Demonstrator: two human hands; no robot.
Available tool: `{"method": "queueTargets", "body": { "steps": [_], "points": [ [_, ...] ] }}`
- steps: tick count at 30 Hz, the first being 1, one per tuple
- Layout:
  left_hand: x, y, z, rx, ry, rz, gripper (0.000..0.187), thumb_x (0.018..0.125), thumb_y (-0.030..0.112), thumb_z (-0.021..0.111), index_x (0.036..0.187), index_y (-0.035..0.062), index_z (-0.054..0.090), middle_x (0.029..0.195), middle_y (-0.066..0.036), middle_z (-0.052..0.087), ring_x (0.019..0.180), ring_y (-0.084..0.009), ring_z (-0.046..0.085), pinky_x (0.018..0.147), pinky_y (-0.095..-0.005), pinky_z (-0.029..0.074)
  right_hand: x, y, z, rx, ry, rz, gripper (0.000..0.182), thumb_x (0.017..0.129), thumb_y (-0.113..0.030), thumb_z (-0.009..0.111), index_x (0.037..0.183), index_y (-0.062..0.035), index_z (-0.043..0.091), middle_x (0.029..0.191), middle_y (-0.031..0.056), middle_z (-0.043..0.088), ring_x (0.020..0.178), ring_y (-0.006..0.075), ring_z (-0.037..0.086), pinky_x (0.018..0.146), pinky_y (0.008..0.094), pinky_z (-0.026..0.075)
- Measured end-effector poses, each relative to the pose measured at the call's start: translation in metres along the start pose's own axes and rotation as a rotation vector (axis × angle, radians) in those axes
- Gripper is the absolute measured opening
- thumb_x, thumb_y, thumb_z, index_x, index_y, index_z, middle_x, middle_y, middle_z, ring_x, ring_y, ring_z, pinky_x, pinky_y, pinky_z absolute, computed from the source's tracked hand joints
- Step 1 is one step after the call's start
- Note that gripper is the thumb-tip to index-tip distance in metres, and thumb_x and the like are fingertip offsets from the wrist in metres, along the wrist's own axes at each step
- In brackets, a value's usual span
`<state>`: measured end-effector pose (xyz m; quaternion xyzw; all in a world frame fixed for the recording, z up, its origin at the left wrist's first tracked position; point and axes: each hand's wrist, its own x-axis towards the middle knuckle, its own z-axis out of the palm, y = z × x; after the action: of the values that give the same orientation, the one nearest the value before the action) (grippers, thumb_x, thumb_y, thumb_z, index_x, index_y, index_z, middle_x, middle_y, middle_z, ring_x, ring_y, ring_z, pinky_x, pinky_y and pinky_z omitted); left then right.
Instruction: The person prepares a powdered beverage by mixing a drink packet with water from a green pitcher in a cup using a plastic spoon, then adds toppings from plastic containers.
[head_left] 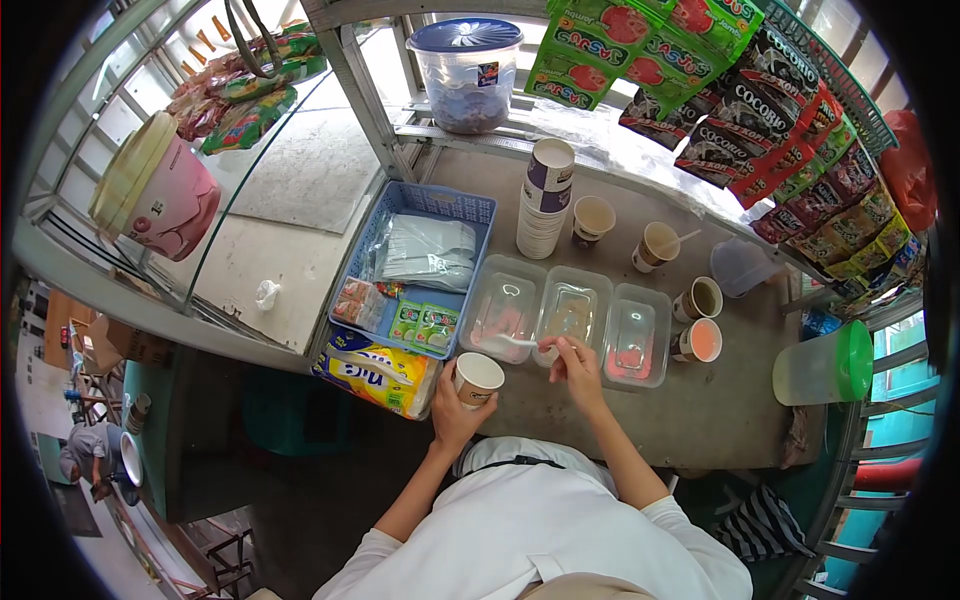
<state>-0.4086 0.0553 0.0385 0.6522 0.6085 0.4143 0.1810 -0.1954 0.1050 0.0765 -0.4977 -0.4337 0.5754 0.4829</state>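
My left hand (455, 418) is wrapped around a paper cup (479, 372), held upright near the table's front edge. The cup's inside looks white. Between the fingertips of my right hand (580, 374) is a white plastic spoon (516, 342), its end pointing left over the front of the left clear plastic container (488, 279). Pinkish contents lie in that one. Beside it, the middle container (577, 277) holds something yellowish, and the right container (640, 297) holds pink-red pieces. Whether the spoon carries anything I cannot make out.
A blue basket (482, 215) with plastic spoons and sachets stands left, by a yellow tissue pack (372, 375). Behind are stacked cups (545, 200); a pink-filled cup (704, 340) stands right. Sachet strips (745, 125) hang above. A green-lidded jar (825, 365) is far right.
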Motion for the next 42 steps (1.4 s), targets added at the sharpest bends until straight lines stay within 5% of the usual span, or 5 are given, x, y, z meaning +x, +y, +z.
{"method": "queueTargets", "body": {
  "steps": [16, 31, 37, 42],
  "points": [
    [-0.001, 0.001, -0.006, -0.021, -0.018, -0.02, 0.085, 0.064, 0.02, 0.081, 0.132, -0.0033, 0.035, 0.116, -0.025, 0.054, 0.106, -0.0401, 0.057, 0.088, -0.0431, 0.048, 0.006, 0.017, 0.021, -0.374, -0.03, -0.182, 0.029, 0.099, -0.022, 0.048, 0.106, -0.0016, 0.066, 0.09, 0.0103, 0.069, 0.05, 0.0121, 0.057, 0.047, 0.0263, 0.043],
    [-0.003, -0.002, -0.002, -0.006, -0.014, -0.042, 0.086, 0.066, 0.024, 0.08, 0.134, -0.0035, 0.034, 0.118, -0.026, 0.053, 0.107, -0.0399, 0.057, 0.089, -0.0427, 0.048, 0.008, 0.015, 0.004, 0.098, 0.024, 0.183, 0.041, 0.101, -0.034, 0.041, 0.111, -0.0009, 0.063, 0.095, 0.0071, 0.068, 0.047, 0.0081, 0.054, 0.043, 0.0187, 0.038],
    [-0.002, -0.005, 0.001, 0.011, -0.005, -0.038, 0.087, 0.065, 0.023, 0.081, 0.133, -0.0032, 0.034, 0.121, -0.026, 0.05, 0.111, -0.041, 0.053, 0.093, -0.0438, 0.045, 0.0, 0.0, -0.012, 0.088, -0.242, 0.091, 0.039, 0.101, -0.032, 0.04, 0.105, -0.0029, 0.066, 0.089, 0.0039, 0.066, 0.053, 0.0055, 0.054, 0.045, 0.0174, 0.034],
    [-0.003, -0.004, 0.001, 0.004, -0.012, -0.025, 0.088, 0.064, 0.022, 0.082, 0.133, -0.0033, 0.034, 0.124, -0.027, 0.047, 0.115, -0.0414, 0.05, 0.095, -0.0442, 0.044, 0.0, -0.006, -0.004, 0.075, -0.061, 0.037, 0.036, 0.1, -0.029, 0.042, 0.103, -0.0027, 0.066, 0.087, 0.0036, 0.066, 0.053, 0.0052, 0.052, 0.046, 0.0197, 0.035]
  ]
}}
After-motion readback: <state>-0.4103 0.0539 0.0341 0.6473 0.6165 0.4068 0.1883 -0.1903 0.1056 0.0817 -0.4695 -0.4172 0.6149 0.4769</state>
